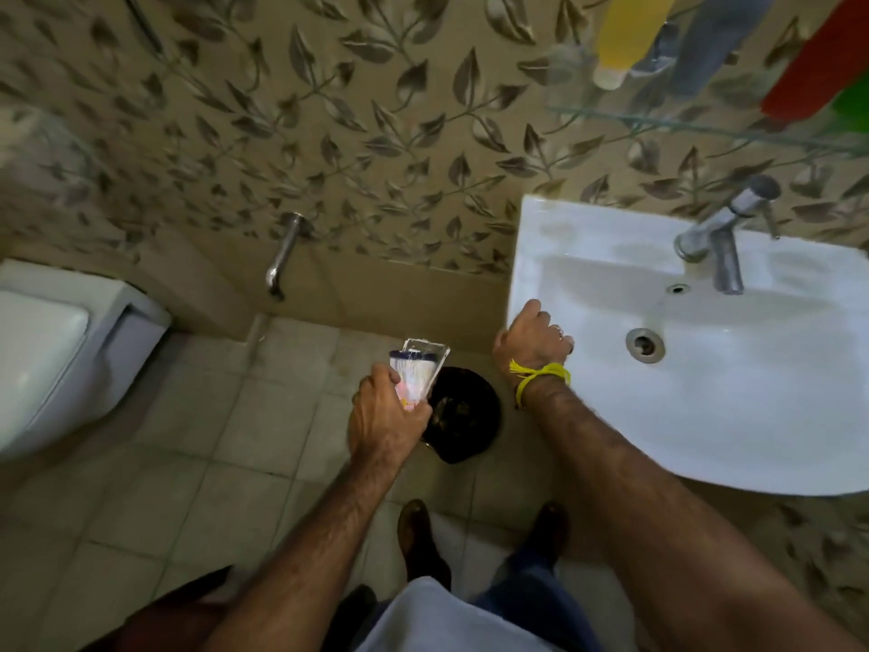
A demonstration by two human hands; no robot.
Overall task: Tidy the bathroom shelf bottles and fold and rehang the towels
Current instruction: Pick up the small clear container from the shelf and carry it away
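Leaf-patterned tan tiles back this bathroom, with a white ceramic washbasin (611, 256) to my right and a white toilet (61, 350) to my left. My left hand (385, 416) is clenched round a small clear plastic pack with a dark blue band (416, 374), white and pink inside; what it holds I cannot make out. Its long axis tilts up and away from me, and it hangs right over the dark round bin (463, 414) on the floor, just right of my knuckles. My right hand (533, 338) is curled on the near left rim of the basin, holding nothing else. Far up on the right, a yellow bottle (630, 35) and a red bottle (818, 63) stand on the glass shelf (705, 127), nearer my right arm.
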